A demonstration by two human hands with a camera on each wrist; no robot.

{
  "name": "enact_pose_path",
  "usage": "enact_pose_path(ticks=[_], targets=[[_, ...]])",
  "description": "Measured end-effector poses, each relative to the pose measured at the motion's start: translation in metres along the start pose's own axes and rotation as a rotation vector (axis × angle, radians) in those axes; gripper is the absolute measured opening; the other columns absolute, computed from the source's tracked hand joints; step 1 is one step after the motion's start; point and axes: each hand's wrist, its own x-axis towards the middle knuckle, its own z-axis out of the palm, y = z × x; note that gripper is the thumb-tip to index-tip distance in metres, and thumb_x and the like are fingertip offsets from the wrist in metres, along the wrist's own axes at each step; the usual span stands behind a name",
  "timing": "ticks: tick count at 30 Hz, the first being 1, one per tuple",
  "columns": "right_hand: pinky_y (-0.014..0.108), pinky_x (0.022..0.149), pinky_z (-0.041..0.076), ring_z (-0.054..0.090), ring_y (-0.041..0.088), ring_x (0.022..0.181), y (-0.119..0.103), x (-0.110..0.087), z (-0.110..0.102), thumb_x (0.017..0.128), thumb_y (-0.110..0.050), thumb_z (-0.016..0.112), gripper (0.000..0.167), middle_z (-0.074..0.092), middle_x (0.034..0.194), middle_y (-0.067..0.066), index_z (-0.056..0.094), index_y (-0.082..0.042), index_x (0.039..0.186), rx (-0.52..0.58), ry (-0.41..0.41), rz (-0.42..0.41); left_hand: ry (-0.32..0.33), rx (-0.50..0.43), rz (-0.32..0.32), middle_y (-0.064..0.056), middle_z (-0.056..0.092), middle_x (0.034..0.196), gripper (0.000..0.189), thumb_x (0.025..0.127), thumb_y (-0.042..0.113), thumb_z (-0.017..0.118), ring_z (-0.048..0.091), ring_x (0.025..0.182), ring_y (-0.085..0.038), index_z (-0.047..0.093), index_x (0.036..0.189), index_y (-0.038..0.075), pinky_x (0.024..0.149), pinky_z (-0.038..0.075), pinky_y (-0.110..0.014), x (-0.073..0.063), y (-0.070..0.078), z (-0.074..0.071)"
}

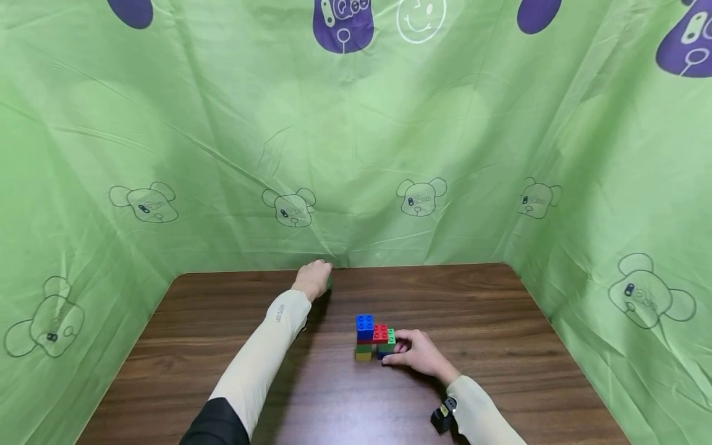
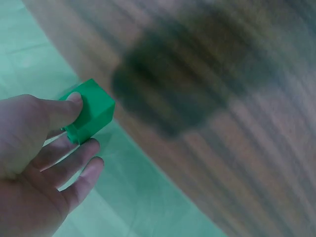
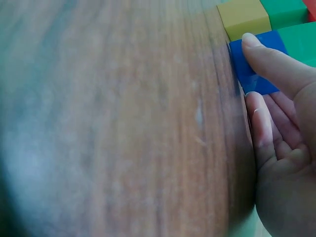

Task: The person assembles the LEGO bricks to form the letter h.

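Near the table's far edge my left hand (image 1: 314,279) pinches a green toy brick (image 2: 94,111) between thumb and fingers, above the tabletop. In the head view the hand covers most of that brick. My right hand (image 1: 419,355) holds the lower right side of a small brick structure (image 1: 364,332) standing on the table. In the right wrist view its thumb lies on a blue brick (image 3: 259,61) at the base, with fingers on the other side. Beside that brick sits a yellow brick (image 3: 244,19). Red and green bricks sit higher up, and another blue brick (image 1: 364,324) tops the left column.
The brown wooden table (image 1: 478,303) reaches back to a green cloth curtain (image 1: 356,136) with cartoon prints, which also hangs along both sides. A small black device (image 1: 442,417) is strapped at my right wrist.
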Motion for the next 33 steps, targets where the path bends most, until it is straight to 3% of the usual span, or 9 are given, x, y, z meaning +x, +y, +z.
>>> enact_pose_path(ticks=[7,13,20,26,33], targets=[[0.023,0.06,0.051,0.062,0.006,0.065,-0.002,0.0,-0.001,0.079,-0.033,0.088,0.026,0.068,0.076,-0.005,0.073,-0.017,0.093,-0.001,0.002,-0.004,0.052,-0.015,0.055,-0.014,0.065,0.118,0.023,0.093,0.01,0.07,0.065,0.111,-0.034,0.067,0.115,0.005,0.093,0.055,-0.049,-0.007,0.002,-0.048],[0.023,0.06,0.051,0.061,0.007,0.065,-0.002,0.0,0.0,0.079,-0.033,0.088,0.025,0.068,0.076,-0.005,0.073,-0.018,0.093,0.001,0.002,0.0,0.089,-0.074,0.174,-0.014,0.061,0.119,0.038,0.1,0.022,0.066,0.062,0.113,-0.032,0.061,0.133,0.004,0.097,0.053,-0.044,-0.015,0.009,-0.076],[0.023,0.06,0.052,0.062,0.007,0.065,0.0,-0.001,0.001,0.079,-0.032,0.088,0.025,0.069,0.076,-0.005,0.073,-0.018,0.092,0.002,0.009,-0.004,0.2,-0.092,0.292,-0.012,0.063,0.121,0.046,0.099,0.024,0.067,0.062,0.11,-0.029,0.058,0.14,0.003,0.096,0.054,-0.042,-0.046,0.031,-0.101],[0.022,0.06,0.05,0.061,0.008,0.065,0.002,0.0,0.0,0.078,-0.032,0.089,0.026,0.068,0.076,-0.002,0.073,-0.017,0.092,0.017,0.003,0.006,0.26,-0.099,0.423,-0.011,0.065,0.115,0.046,0.097,0.023,0.069,0.064,0.102,-0.025,0.06,0.137,0.001,0.09,0.056,-0.037,-0.081,0.058,-0.114],[0.022,0.06,0.051,0.061,0.009,0.066,0.0,0.0,-0.001,0.079,-0.032,0.088,0.027,0.068,0.077,-0.002,0.073,-0.016,0.094,0.02,0.0,-0.003,0.314,-0.015,0.538,-0.009,0.066,0.109,0.044,0.095,0.028,0.071,0.065,0.093,-0.023,0.064,0.131,0.003,0.084,0.057,-0.035,-0.111,0.078,-0.114]])
